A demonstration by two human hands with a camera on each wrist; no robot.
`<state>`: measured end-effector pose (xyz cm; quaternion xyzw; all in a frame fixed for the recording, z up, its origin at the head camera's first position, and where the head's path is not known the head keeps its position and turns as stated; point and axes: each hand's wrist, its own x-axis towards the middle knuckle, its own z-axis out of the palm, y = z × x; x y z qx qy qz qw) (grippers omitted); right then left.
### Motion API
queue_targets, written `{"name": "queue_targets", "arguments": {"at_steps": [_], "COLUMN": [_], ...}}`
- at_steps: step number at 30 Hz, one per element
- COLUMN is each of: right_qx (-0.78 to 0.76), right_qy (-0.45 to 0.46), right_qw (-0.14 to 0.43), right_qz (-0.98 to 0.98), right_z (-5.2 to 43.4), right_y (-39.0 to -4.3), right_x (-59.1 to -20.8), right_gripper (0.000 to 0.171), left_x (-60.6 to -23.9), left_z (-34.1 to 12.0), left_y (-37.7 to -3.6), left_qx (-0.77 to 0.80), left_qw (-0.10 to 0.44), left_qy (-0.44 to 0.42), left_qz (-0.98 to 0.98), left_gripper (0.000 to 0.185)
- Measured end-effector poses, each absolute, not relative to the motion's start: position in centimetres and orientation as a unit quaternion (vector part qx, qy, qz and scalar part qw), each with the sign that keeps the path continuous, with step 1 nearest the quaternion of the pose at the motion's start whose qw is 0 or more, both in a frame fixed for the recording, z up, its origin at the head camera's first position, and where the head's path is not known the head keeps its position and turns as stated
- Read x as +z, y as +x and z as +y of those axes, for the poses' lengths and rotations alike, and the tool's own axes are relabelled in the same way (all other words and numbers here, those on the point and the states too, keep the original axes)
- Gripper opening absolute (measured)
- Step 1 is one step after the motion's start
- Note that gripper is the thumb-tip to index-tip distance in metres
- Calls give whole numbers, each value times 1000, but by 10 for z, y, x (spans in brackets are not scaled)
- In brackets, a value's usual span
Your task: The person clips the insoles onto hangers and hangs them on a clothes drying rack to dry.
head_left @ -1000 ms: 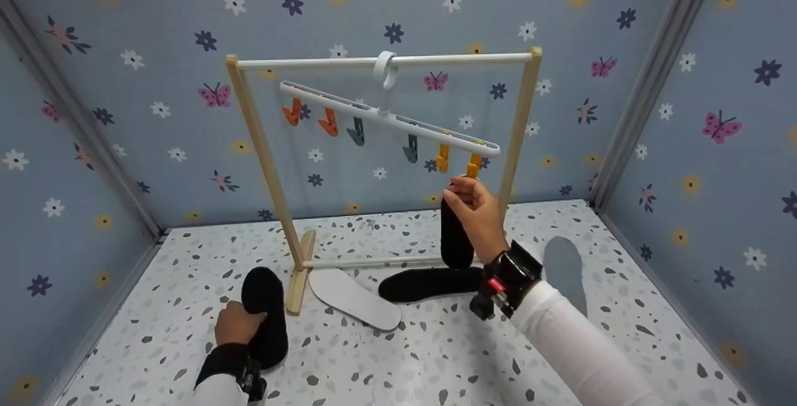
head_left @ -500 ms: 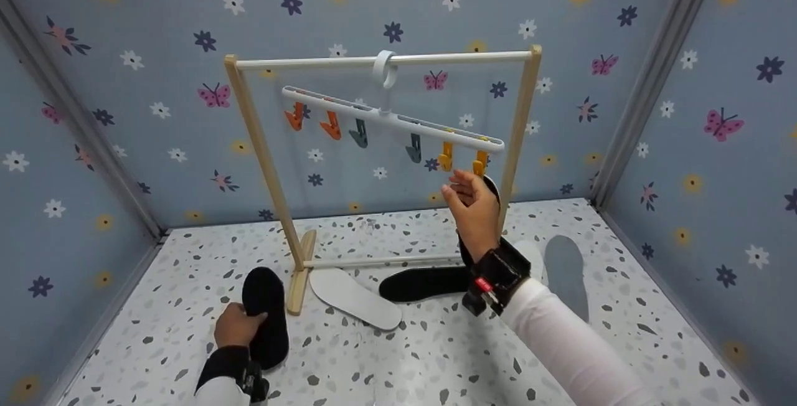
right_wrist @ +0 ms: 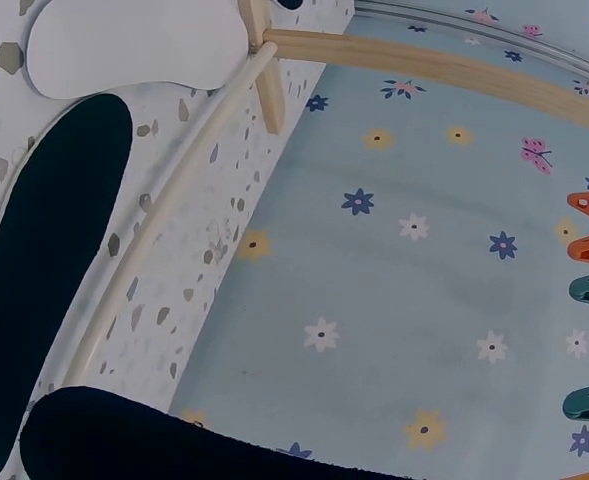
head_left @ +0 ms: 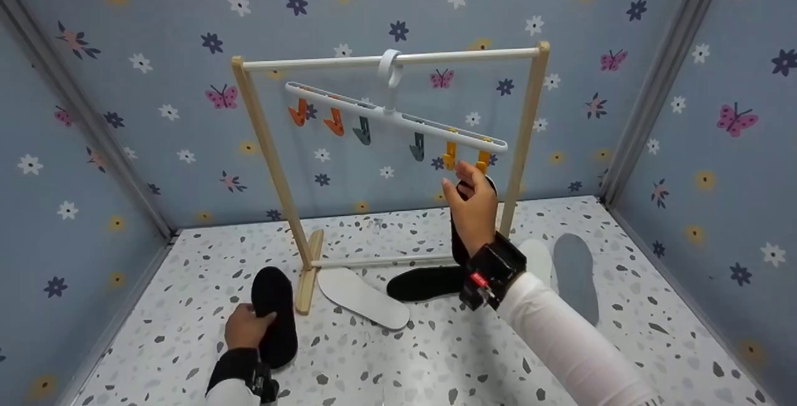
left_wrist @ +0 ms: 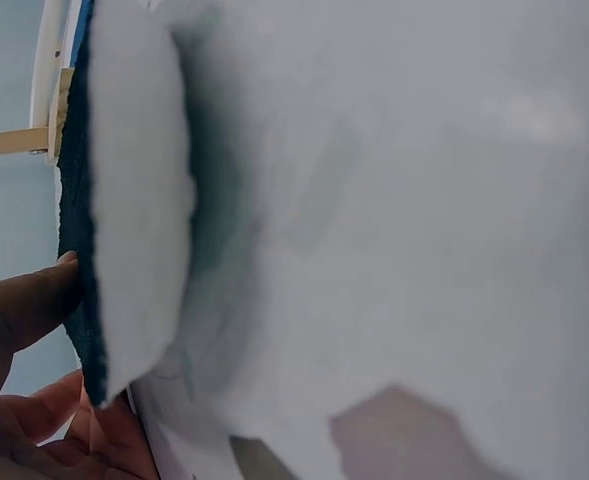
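Note:
In the head view my left hand (head_left: 245,328) holds a black insole (head_left: 274,287) at the left, thumb on top. The left wrist view shows this insole's pale side (left_wrist: 139,200) raised off the surface. My right hand (head_left: 473,210) is raised by the right end of a white clip hanger (head_left: 398,118), below two yellow clips (head_left: 449,157). Behind it hangs another black insole (head_left: 459,241), its top by the outer yellow clip; the hand hides whether the clip bites it. The right fingers are spread loosely, seemingly around nothing. The hanger tilts down to the right.
A wooden rack (head_left: 266,144) with a white top rail carries the hanger. Orange clips (head_left: 335,122) and dark green clips (head_left: 363,131) hang from it. On the speckled surface lie a white insole (head_left: 364,300), a black insole (head_left: 423,283), a grey insole (head_left: 576,278) and another pale insole (head_left: 537,256).
The right hand's fingers have parted from the black insole, which now hangs behind that hand. The hanger's right end has swung slightly. The left hand keeps its hold.

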<state>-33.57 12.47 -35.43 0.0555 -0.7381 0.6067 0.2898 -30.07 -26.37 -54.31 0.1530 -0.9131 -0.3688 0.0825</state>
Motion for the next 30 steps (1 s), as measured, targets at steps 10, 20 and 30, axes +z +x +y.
{"name": "queue_targets", "arguments": {"at_steps": [10,20,30], "right_qx": [606,625,637], "right_qy": [54,30,40], "right_qw": [296,295,264], "right_qz": [-736,-722,-723], "right_z": [122,122,113], "right_y": [-337,-340,-344], "right_x": [-352,-349,-343], "right_gripper": [46,50,52], "left_x": [-548,-546,-544], "left_z": [-262,-260,-266], "left_y": [-303,-303,-298], "left_qx": [-393,-398,-391], "left_qw": [67,71,74], "left_qy": [170,171,176], "left_qz": [-901,-898,-900], "left_gripper": [53,55,56]}}
